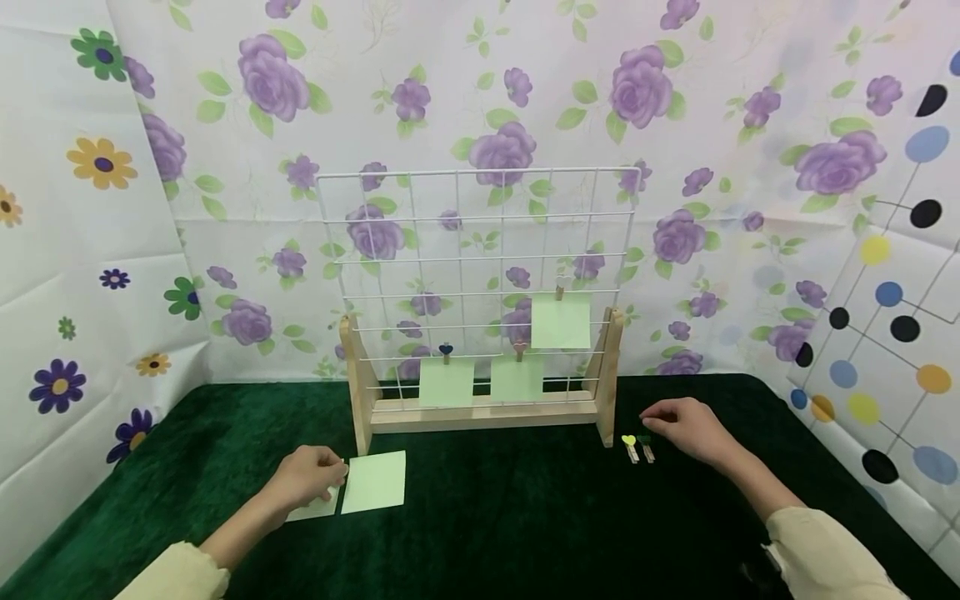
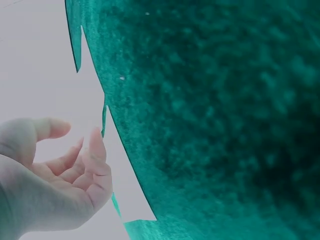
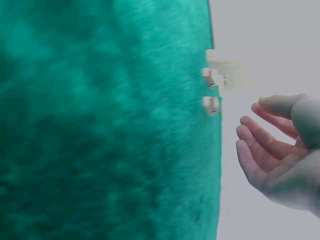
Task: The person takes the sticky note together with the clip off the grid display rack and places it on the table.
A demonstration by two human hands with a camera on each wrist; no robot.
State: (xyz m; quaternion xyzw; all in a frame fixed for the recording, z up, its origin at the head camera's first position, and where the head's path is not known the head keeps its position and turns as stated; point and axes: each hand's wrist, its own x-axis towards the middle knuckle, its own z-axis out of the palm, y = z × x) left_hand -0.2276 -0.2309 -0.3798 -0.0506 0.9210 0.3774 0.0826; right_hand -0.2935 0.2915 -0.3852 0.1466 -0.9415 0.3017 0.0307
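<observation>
My left hand (image 1: 303,477) hovers over a pale green paper square (image 1: 318,507), covering much of it. A second paper square (image 1: 375,482) lies just to its right. In the left wrist view the thumb of the left hand (image 2: 65,180) stands apart from the bent fingers, with nothing between them. My right hand (image 1: 693,429) is to the right of two small clothespins, one with a yellow heart (image 1: 631,448) and one with a dark top (image 1: 647,450). Loosely bent, the fingers of the right hand (image 3: 280,150) hold nothing in the right wrist view.
A white wire grid (image 1: 480,296) stands in a wooden base (image 1: 487,417) at the back of the green cloth (image 1: 510,517). Clothespins hold three paper squares on it: left (image 1: 447,385), middle (image 1: 517,380) and upper right (image 1: 561,322). Patterned sheets (image 1: 450,92) hang behind and at both sides.
</observation>
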